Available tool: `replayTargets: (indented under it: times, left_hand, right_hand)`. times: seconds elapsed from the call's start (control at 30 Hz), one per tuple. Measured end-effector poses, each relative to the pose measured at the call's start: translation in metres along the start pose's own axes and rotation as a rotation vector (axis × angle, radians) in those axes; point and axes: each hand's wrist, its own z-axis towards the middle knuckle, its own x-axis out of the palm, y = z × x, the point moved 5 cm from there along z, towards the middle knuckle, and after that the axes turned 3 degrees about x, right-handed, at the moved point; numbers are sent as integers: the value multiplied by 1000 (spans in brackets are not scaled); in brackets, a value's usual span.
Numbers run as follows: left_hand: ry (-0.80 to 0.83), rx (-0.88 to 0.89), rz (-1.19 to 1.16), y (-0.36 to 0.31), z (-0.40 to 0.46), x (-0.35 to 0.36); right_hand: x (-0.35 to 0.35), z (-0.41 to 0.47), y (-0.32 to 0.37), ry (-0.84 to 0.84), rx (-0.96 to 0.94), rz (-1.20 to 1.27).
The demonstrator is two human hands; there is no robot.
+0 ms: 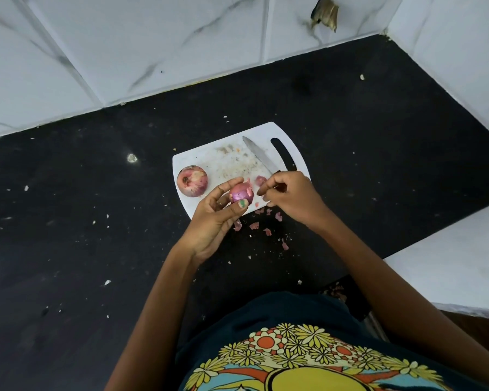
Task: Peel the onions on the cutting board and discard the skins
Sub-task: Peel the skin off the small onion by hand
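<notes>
We see a smooth white, seemingly plastic cutting board (209, 156), a shiny metal knife blade (259, 155), and papery onion skins (254, 225) on a speckled black stone counter (96, 221).

A home kitchen: black stone counter (96, 221), marble-look wall tiles (153, 38), white cutting board (209, 159) with knife (259, 155)

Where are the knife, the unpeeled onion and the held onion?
knife (259, 156), head view, middle of the blade.
unpeeled onion (192, 181), head view, centre of its skin.
held onion (240, 194), head view, purple side showing between the fingers.
</notes>
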Motion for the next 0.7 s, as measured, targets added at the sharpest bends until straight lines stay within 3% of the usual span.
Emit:
replayTargets:
  times: [0.13,0.33,0.53,0.7]
  left_hand:
    - [-48,43,69,-1,1,-1]
    - [-47,28,23,-2,0,1]
    - [-31,-31,-63,-4,-3,3]
    - [-46,-36,-22,-4,-4,5]
  right_hand:
    - [3,-3,7,67,-11,219]
    - [6,-1,7,50,-13,303]
    - [2,0,-12,-38,105,292]
    - [2,-1,-8,-42,72,249]
